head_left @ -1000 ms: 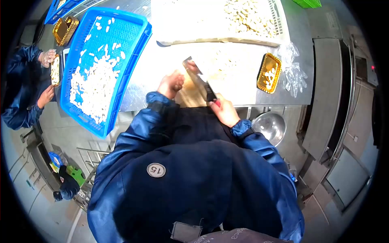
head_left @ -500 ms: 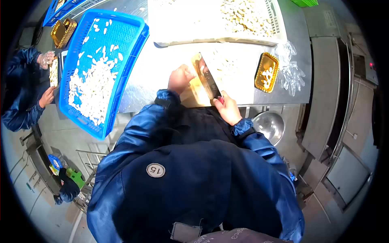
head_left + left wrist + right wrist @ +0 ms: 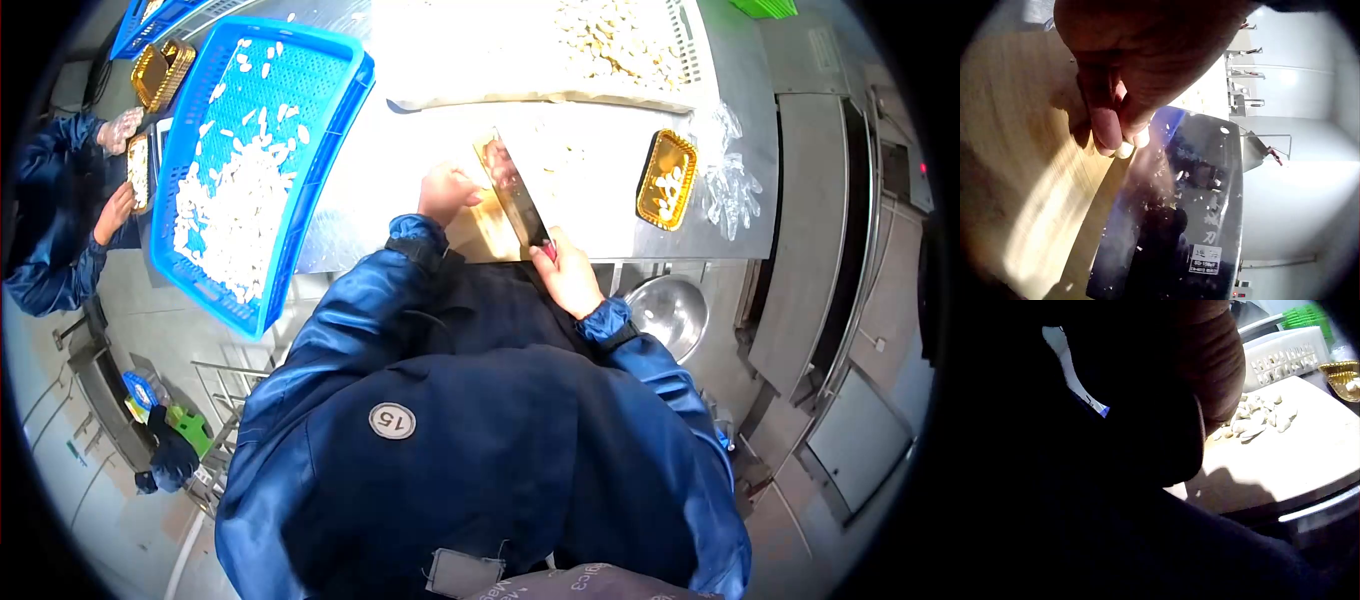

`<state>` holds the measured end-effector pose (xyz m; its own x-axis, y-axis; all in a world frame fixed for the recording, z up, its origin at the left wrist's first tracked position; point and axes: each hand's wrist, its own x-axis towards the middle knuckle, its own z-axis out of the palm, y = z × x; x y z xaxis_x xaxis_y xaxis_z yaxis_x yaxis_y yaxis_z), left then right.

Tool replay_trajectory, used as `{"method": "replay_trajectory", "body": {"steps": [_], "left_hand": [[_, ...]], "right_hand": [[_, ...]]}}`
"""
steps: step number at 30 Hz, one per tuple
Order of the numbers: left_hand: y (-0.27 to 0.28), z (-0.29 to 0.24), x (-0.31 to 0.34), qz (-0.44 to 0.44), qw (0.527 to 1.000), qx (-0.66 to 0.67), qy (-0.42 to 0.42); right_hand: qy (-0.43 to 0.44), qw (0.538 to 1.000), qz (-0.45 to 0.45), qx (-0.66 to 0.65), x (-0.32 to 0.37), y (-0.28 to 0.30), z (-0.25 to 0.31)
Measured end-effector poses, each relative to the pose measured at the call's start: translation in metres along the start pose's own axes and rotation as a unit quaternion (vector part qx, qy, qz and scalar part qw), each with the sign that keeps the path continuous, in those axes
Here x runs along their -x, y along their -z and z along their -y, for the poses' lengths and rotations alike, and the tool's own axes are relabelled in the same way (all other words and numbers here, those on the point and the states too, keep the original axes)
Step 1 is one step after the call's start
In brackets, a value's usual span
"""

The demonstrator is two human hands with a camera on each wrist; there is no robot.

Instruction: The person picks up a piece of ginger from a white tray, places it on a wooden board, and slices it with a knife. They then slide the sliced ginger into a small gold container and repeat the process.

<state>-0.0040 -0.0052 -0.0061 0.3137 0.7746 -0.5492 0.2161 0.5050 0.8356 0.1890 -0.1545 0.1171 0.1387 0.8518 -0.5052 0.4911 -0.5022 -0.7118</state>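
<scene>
In the head view my right hand [image 3: 570, 277] grips a broad cleaver [image 3: 518, 200] by its red handle, its blade slanting up and leftward over the pale cutting board [image 3: 610, 190]. My left hand [image 3: 447, 193] is just left of the blade, fingers bent. In the left wrist view its fingertips pinch a small pale clove-like piece [image 3: 1124, 150] right at the blade's edge, and crumbs stick to the blade. Several cut pale pieces [image 3: 1254, 419] lie on the board in the right wrist view. There the handle is hidden in shadow.
A blue crate [image 3: 345, 110] of white pieces stands at left. Beyond the board is a white crate [image 3: 540, 100] with more pieces. A gold tray [image 3: 684, 205] with a few pieces and clear plastic gloves [image 3: 730, 180] lie at right. Another person's hands [image 3: 116, 210] hold a filled tray at far left.
Since a second ago my left hand has shifted right and away from me. The cleaver has moved right, its broad face now showing more. Over the last half second both hands hardly move.
</scene>
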Motion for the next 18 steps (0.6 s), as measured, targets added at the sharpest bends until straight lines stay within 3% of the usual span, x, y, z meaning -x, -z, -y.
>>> {"method": "replay_trajectory", "body": {"steps": [11, 14, 18], "left_hand": [[0.002, -0.010, 0.006, 0.024, 1.000, 0.017, -0.002], [0.000, -0.008, 0.002, 0.020, 0.999, 0.023, 0.009], [-0.002, -0.018, 0.002, 0.030, 0.999, -0.034, 0.006]], "right_hand": [[0.013, 0.999, 0.035, 0.004, 0.006, 0.008, 0.006], [0.028, 0.998, 0.028, 0.057, -0.004, -0.007, -0.006], [0.037, 0.999, -0.016, -0.010, -0.027, -0.024, -0.021]]}}
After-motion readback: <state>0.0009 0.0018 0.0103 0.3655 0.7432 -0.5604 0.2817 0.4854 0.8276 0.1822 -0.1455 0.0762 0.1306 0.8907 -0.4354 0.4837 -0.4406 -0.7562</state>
